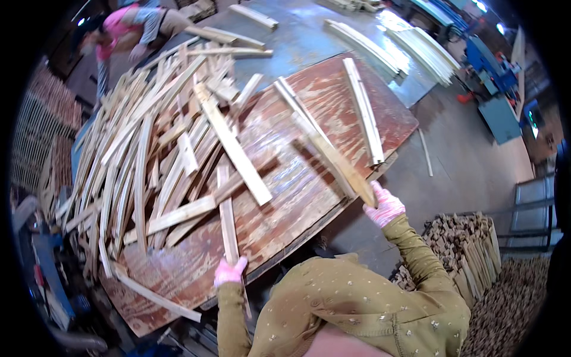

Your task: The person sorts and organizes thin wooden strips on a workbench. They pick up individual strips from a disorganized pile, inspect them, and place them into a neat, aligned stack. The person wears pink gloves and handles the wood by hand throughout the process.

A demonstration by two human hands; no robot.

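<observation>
With twelve at the top of the view, our left hand [230, 271] is at seven o'clock, pink-gloved and closed around a narrow wooden strip [228, 229], its thumb on the strip's right side. That strip runs up toward twelve over the near part of a worn reddish plywood tabletop [291, 205], and its lower end sticks out past our grip, beyond the table's edge.

Our right hand [385, 205] is at about four o'clock, in a pink-and-white glove, pinching the near end of a tan wooden strip [333, 157] between thumb and fingers. This one points toward eleven, crossing above a pair of pale strips [289, 96] on the plywood, with a dark shadow beside it. Its far end is a little blurred, so we cannot tell how high it is held.

At two o'clock another light pair [361, 107] lies side by side, apart from the rest. From nine to eleven we have a big tangled pile [143, 166] of strips, with a broad pale strip [235, 146] slanting out of it toward the middle. A loose strip [157, 297] lies near the table's edge at half past seven.

Near eleven a co-worker [122, 24] in a pink top bends beside the pile. A blue-grey table [297, 37] adjoins at twelve, and bundled wood [467, 250] stands on the floor at four.
</observation>
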